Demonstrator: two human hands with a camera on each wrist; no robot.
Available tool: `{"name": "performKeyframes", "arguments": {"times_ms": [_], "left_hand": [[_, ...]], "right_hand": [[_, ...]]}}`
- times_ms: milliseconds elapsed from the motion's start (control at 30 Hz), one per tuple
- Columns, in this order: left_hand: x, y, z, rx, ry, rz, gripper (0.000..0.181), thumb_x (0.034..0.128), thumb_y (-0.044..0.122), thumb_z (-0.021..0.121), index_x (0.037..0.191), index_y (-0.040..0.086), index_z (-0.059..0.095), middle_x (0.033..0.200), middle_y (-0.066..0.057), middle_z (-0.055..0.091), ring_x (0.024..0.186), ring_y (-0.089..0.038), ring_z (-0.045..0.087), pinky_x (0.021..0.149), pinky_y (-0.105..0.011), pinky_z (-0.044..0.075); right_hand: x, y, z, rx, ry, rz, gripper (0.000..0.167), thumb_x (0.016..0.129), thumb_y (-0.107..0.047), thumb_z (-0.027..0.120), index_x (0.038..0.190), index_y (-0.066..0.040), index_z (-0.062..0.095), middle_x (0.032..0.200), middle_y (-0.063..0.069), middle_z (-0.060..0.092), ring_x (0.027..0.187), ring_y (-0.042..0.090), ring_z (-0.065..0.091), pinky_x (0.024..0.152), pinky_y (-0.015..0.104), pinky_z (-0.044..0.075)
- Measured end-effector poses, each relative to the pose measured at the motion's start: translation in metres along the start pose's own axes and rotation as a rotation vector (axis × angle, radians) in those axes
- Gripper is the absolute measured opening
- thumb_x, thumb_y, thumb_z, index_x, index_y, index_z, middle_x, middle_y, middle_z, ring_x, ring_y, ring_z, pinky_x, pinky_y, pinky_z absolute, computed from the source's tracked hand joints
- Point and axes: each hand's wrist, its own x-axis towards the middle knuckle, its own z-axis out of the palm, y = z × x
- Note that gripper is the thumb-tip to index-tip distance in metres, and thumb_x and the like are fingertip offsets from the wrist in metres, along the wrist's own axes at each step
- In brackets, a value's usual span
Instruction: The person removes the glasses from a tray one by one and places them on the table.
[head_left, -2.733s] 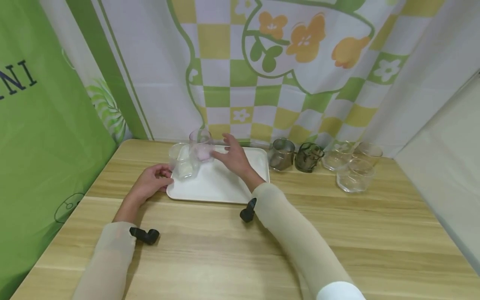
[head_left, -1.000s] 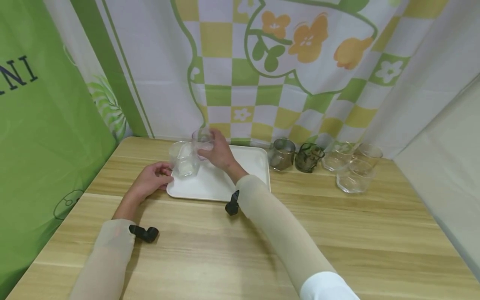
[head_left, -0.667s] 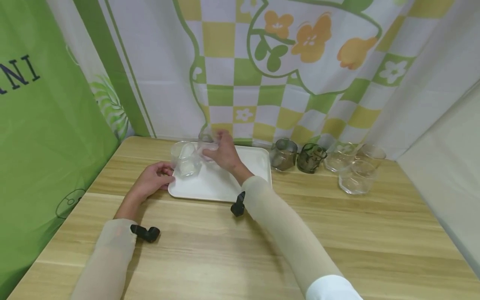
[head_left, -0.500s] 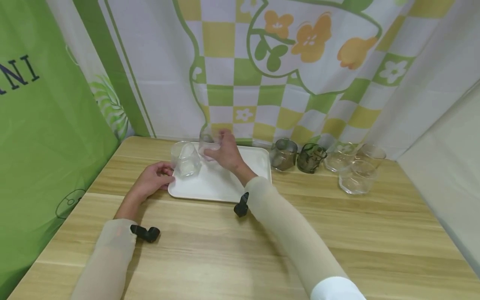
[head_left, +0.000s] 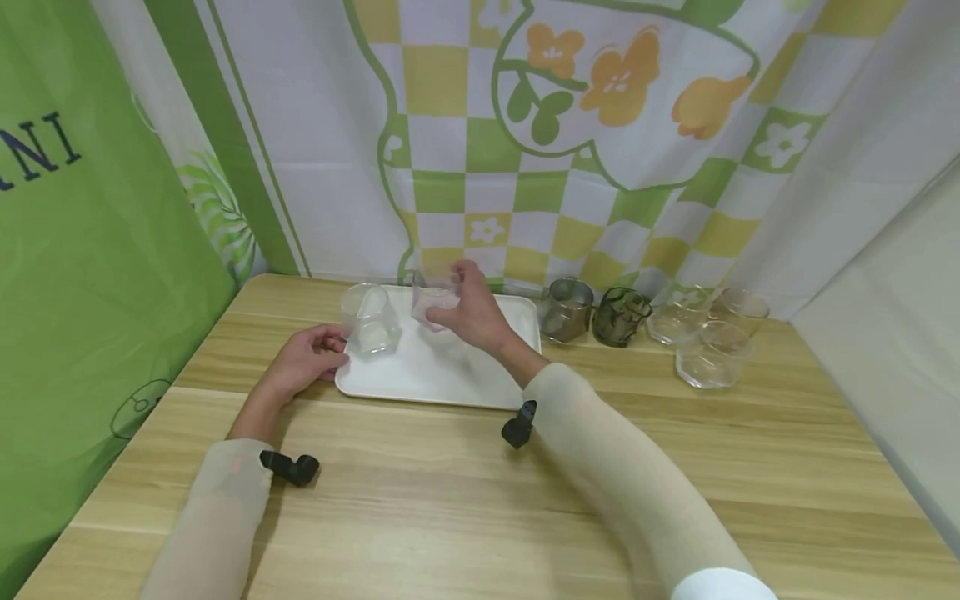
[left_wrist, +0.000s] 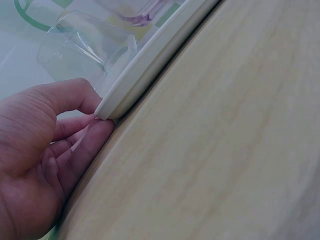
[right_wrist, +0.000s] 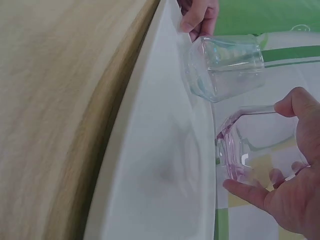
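Note:
My left hand point(head_left: 303, 362) pinches the front left corner of a white tray point(head_left: 420, 375) between thumb and fingers; the left wrist view shows the hold on the rim close up. A faintly pink drinking glass point(head_left: 433, 302) is in the grip of my right hand point(head_left: 474, 312), over the back middle of the tray. In the right wrist view, thumb and fingers span the pink glass point(right_wrist: 250, 145). Whether its base touches the tray, I cannot tell. A clear glass point(head_left: 370, 321) stands upright on the tray's left side, near my left hand.
Right of the tray stand a brownish-grey glass point(head_left: 567, 310) and a dark green glass point(head_left: 621, 317). Beyond them are two clear glasses, the nearer point(head_left: 711, 358) in front, and an amber-tinted glass point(head_left: 742, 307). A patterned curtain point(head_left: 435, 192) hangs behind the wooden table point(head_left: 420, 500).
My right hand reached the pink glass, took hold of it and carried it right, opening a gap from the clear glass. The left hand has stayed on the tray corner.

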Motion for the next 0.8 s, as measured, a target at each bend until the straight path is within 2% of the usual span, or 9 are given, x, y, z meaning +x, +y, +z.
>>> {"name": "performKeyframes", "arguments": {"times_ms": [167,367,567,800], "left_hand": [[-0.001,0.002,0.001,0.005,0.008,-0.003,0.048,0.0938,-0.005,0.067,0.137,-0.013,0.049,0.108,-0.018,0.054,0.086,-0.013,0.058,0.067,-0.026,0.059],[0.000,0.003,0.001,0.006,0.003,-0.002,0.048,0.0941,-0.004,0.067,0.137,-0.014,0.048,0.108,-0.019,0.054,0.086,-0.013,0.058,0.068,-0.026,0.059],[-0.001,0.001,0.000,-0.001,0.002,-0.005,0.050,0.0939,-0.005,0.067,0.139,-0.014,0.047,0.109,-0.018,0.054,0.087,-0.013,0.058,0.068,-0.026,0.059],[0.000,-0.001,0.000,-0.009,0.003,-0.009,0.050,0.0933,-0.006,0.067,0.138,-0.014,0.047,0.108,-0.018,0.054,0.087,-0.012,0.058,0.069,-0.027,0.059]], "right_hand": [[-0.016,0.001,-0.012,0.007,-0.032,-0.006,0.075,0.083,-0.013,0.077,0.143,0.005,0.036,0.137,0.023,0.047,0.120,0.033,0.051,0.098,0.041,0.047],[-0.038,0.006,-0.023,0.028,-0.039,0.010,0.068,0.082,-0.012,0.077,0.137,0.001,0.040,0.132,0.016,0.048,0.120,0.032,0.053,0.097,0.040,0.049],[-0.059,0.008,-0.034,0.066,-0.023,-0.007,0.068,0.080,-0.008,0.077,0.137,0.001,0.041,0.132,0.019,0.050,0.119,0.035,0.054,0.096,0.043,0.051],[-0.084,0.018,-0.051,0.121,-0.041,-0.004,0.070,0.080,-0.001,0.075,0.140,0.001,0.038,0.138,0.022,0.047,0.125,0.037,0.050,0.094,0.044,0.053]]}}
